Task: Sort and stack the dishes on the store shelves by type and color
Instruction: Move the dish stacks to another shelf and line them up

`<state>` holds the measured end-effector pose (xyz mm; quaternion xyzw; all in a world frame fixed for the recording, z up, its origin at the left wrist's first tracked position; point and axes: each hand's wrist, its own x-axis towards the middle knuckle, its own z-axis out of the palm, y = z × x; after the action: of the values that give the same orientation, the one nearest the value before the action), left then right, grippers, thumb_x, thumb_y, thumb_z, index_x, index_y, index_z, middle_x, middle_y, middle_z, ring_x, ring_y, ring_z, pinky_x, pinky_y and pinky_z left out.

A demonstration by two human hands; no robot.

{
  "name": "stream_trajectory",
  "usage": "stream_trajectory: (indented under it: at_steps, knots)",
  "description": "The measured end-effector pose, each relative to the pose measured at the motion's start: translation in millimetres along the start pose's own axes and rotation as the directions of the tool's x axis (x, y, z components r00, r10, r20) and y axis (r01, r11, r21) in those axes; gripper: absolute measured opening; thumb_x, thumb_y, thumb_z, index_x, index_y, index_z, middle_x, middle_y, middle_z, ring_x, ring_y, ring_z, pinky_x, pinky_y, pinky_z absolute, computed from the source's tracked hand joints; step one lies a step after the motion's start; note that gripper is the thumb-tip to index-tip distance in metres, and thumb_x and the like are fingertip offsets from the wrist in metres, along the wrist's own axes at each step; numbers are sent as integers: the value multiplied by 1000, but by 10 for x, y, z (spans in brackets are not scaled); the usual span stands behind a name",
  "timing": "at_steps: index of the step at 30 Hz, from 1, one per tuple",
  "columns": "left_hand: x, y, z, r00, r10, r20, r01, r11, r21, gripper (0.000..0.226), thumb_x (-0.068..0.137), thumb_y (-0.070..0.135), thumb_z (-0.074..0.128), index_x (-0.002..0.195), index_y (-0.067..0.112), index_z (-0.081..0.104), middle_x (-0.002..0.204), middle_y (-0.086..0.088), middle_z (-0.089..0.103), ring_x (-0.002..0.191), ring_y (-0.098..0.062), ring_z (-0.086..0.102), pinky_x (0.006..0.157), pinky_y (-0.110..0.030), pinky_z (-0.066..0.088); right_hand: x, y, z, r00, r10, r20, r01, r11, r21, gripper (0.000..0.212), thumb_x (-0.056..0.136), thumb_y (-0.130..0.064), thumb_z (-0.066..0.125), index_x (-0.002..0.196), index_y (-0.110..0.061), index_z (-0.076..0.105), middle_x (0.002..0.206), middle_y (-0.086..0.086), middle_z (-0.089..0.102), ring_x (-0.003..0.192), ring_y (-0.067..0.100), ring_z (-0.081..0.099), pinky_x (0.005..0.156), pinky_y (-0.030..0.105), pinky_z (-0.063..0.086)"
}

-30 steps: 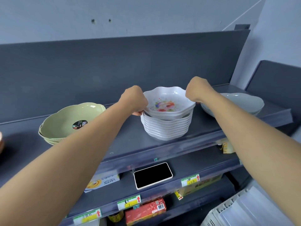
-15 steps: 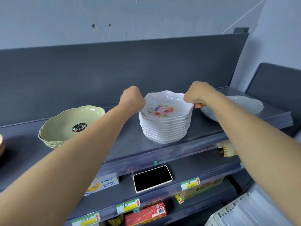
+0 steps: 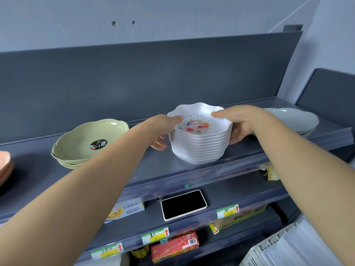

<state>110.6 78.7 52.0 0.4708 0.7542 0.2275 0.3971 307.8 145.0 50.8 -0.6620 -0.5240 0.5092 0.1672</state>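
A stack of several white scalloped bowls (image 3: 199, 148) with a flower print inside the top one stands on the grey top shelf (image 3: 153, 169). My left hand (image 3: 163, 129) clasps the stack's left side, thumb on the top rim and fingers down the side. My right hand (image 3: 238, 123) clasps its right side the same way. To the left stands a short stack of pale green scalloped bowls (image 3: 88, 143) with a dark sticker. Pale grey-white bowls (image 3: 295, 120) sit on the right end of the shelf.
An orange dish (image 3: 4, 166) shows at the far left edge. A phone (image 3: 183, 205) lies on the shelf below, beside a printed box (image 3: 126, 211). Price tags line the shelf fronts. Red and brown boxes sit lower down. A white crate (image 3: 299, 246) is at bottom right.
The top flowered bowl has settled onto the stack. Both hands went from pinching its rim with closed fists to spreading their fingers down the stack's two sides.
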Motion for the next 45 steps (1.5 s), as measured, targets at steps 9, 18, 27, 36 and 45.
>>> stream_trajectory:
  at_steps: [9, 18, 27, 36, 45]
  knots:
    - [-77, -39, 150, 984, -32, 177, 91, 937, -337, 36, 91, 52, 53, 91, 16, 58, 88, -10, 61, 73, -31, 63, 80, -53, 54, -33, 20, 18, 995, -36, 90, 31, 998, 55, 50, 87, -40, 65, 128, -14, 53, 123, 17, 60, 106, 41, 62, 87, 63, 49]
    - [-191, 29, 246, 998, -32, 57, 52, 915, -401, 24, 95, 35, 48, 85, 14, 52, 80, -9, 58, 69, -29, 59, 89, -57, 51, -166, 39, 35, 997, -57, 60, 52, 996, 69, 44, 92, -17, 60, 133, -9, 47, 123, 19, 59, 107, 39, 61, 89, 62, 48]
    - [-242, 189, 161, 991, 124, 59, -99, 944, -315, 19, 91, 33, 51, 92, 14, 56, 85, -8, 59, 78, -32, 62, 85, -53, 55, -549, 40, -57, 990, -96, -101, 109, 984, 138, 41, 91, -13, 60, 129, -5, 47, 121, 19, 58, 107, 38, 60, 91, 62, 48]
    - [-437, 339, 302, 907, 317, 278, -248, 934, -258, 16, 92, 33, 53, 85, 18, 55, 82, -3, 57, 71, -25, 60, 81, -48, 57, -1209, 422, -52, 939, 83, -334, 46, 932, 359, 46, 92, -15, 60, 134, -8, 43, 121, 17, 57, 97, 35, 58, 85, 57, 49]
    - [-919, 449, 973, 695, 425, 579, -354, 904, -239, 19, 93, 33, 53, 100, 16, 59, 79, -3, 63, 70, -21, 61, 67, -42, 57, -2106, 1172, -79, 797, 330, -506, -7, 843, 538, 44, 93, -24, 59, 131, -8, 48, 93, 12, 56, 80, 28, 56, 85, 48, 48]
